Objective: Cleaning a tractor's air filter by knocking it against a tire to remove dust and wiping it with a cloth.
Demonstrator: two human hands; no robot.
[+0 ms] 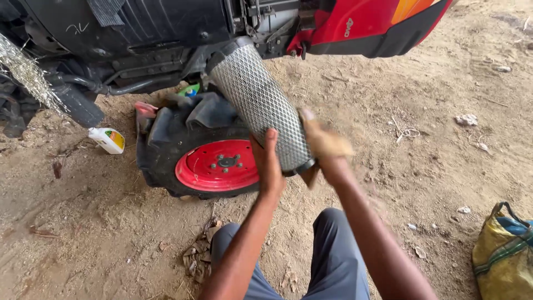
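A long cylindrical air filter (260,103) with a silver mesh skin slants from the machine's body down toward me. My left hand (267,165) grips its lower end from the left. Blurred with motion, my right hand (323,141) lies against the right side of that same end; whether it grips or slaps the filter cannot be told. Just behind the filter's lower end stands a small black tyre with a red wheel rim (217,165).
A red and black tractor body (355,25) overhangs the top of the view. A white plastic bottle (107,139) lies on the dirt at left, a yellow sack (504,256) sits at lower right. My knees in grey trousers (333,255) are below.
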